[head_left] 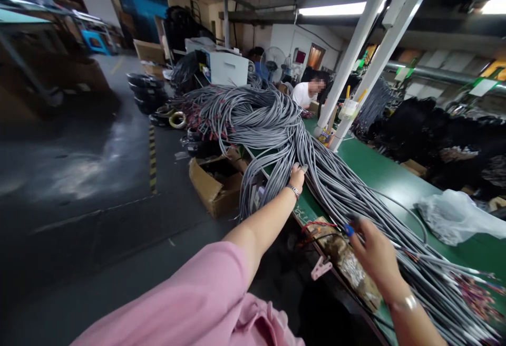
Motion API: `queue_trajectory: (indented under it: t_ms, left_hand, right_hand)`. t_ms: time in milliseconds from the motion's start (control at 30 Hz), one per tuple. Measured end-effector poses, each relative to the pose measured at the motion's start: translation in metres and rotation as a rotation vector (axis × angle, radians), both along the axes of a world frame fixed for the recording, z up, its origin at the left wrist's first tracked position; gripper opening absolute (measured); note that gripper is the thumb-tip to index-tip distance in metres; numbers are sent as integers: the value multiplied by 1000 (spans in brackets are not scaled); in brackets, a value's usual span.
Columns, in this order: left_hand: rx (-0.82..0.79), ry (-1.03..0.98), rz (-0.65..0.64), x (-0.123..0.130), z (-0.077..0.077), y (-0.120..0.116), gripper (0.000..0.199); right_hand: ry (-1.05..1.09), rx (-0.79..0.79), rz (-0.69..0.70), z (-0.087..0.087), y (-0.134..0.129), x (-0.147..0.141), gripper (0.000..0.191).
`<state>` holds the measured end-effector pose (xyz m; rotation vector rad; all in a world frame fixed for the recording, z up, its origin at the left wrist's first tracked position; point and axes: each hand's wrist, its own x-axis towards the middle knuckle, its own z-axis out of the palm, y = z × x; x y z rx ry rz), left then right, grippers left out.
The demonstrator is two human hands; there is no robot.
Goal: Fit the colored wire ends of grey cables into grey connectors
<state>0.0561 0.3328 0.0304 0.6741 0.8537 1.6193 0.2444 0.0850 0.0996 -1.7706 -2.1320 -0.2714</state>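
A big heap of grey cables (256, 108) lies along the bench, with a long bundle (348, 182) running toward the front right. My left hand (298, 175) reaches to where the strands spread from the heap, its fingers closed around grey cable; how many strands it holds is hidden. Over the near side of the bundle is my right hand (373, 251), slightly blurred, with a blue covering on one fingertip. Its thumb and fingers are apart and I see nothing held in them. Stripped ends with coloured wires (474, 293) lie at the bundle's front right end.
The green bench (367, 156) carries a clear plastic bag (458, 214) and white posts (356, 66). A pink clip (321, 268) sits at its near edge. An open cardboard box (215, 185) stands on the floor. A co-worker (304, 94) sits behind the heap.
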Motion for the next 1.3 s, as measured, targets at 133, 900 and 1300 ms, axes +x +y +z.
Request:
queue_trajectory:
  t_ms: [133,900,1300]
  left_hand:
    - [-3,-18,-24,-2,-5,0,57]
    - [-92,-309,-521,0,-1,-2,30]
    - [92,-337,-766,1,6,-19,44]
  right_hand:
    - [-219,4,-20,5,91,-47,38]
    - [-36,-251,-205,19,163,-41,48]
    - [-56,-214,-106,40,145,-68,30]
